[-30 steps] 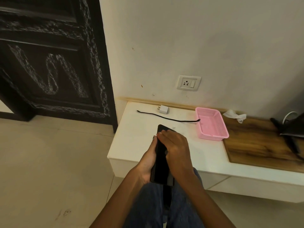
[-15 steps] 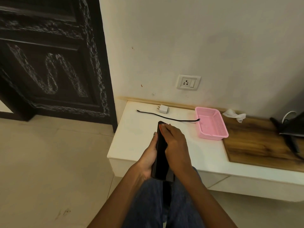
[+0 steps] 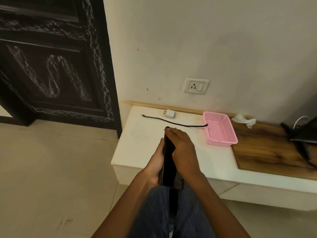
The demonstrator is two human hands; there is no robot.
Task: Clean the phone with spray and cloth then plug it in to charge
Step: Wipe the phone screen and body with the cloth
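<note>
A black phone (image 3: 169, 166) stands on edge above my knees, in front of the low white shelf (image 3: 145, 143). My left hand (image 3: 155, 164) cups its back and lower left side. My right hand (image 3: 183, 148) lies over its upper face, fingertips at the top edge. Any cloth under that hand is hidden. A black cable (image 3: 173, 122) lies straight across the back of the shelf. Just behind the cable sits a white charger plug (image 3: 170, 114). A white wall socket (image 3: 196, 86) is above them. No spray bottle is in view.
A pink plastic basket (image 3: 219, 131) stands right of the cable, one cable end touching it. A crumpled white tissue (image 3: 243, 120) lies on the wooden board (image 3: 267, 152). Dark objects (image 3: 303, 136) lie at the far right. A dark door (image 3: 51, 57) fills the left.
My right hand has slid up the phone's face toward its top edge, and the phone has turned more on edge. The left hand keeps its hold.
</note>
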